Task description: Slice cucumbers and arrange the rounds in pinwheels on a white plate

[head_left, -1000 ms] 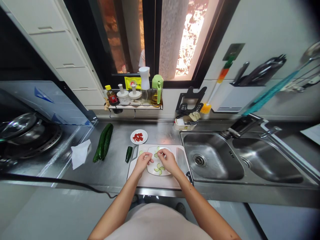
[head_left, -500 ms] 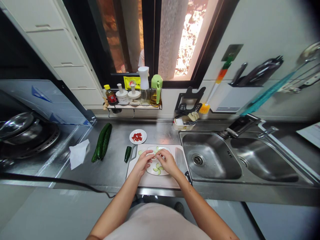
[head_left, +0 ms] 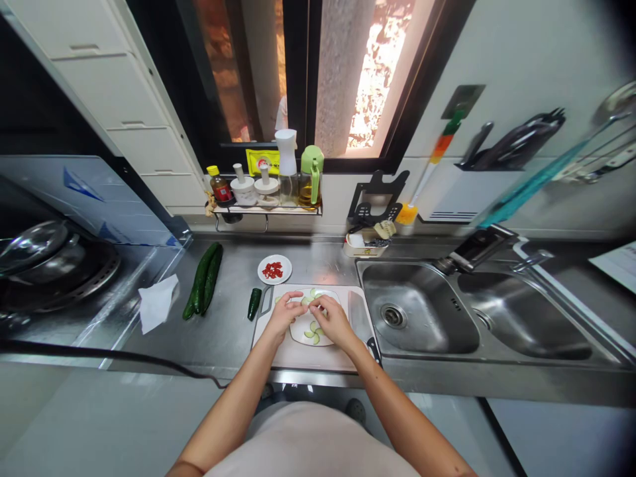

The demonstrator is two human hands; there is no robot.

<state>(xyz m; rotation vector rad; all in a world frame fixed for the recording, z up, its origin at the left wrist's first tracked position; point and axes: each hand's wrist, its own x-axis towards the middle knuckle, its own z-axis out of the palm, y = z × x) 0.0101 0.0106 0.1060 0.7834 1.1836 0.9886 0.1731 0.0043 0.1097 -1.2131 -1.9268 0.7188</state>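
Observation:
My left hand (head_left: pixel 287 314) and my right hand (head_left: pixel 328 318) meet at the fingertips over a white plate (head_left: pixel 324 340). The fingers of both are drawn together in a pinch; whatever is between them is too small to make out. Thin cucumber slices (head_left: pixel 314 332) lie fanned like a pinwheel on the near part of the plate, and more pale slices (head_left: pixel 312 293) show at its far side, partly behind my fingers. Under the plate is a light cutting board (head_left: pixel 293 358). A knife (head_left: pixel 356 314) rests along its right side, black handle toward me.
Left of the board stands a short cucumber piece (head_left: pixel 254 303), then whole cucumbers (head_left: pixel 203 281) and a white paper sheet (head_left: pixel 158 303). A small plate (head_left: pixel 287 274) of chopped red pepper sits behind. The double sink (head_left: pixel 422 318) is at right, a seasoning rack (head_left: pixel 278 212) at the back.
My left fingers have shifted slightly, closing in toward my right fingertips above the plate. The plate, slices and other things stay where they were; the view has moved a little.

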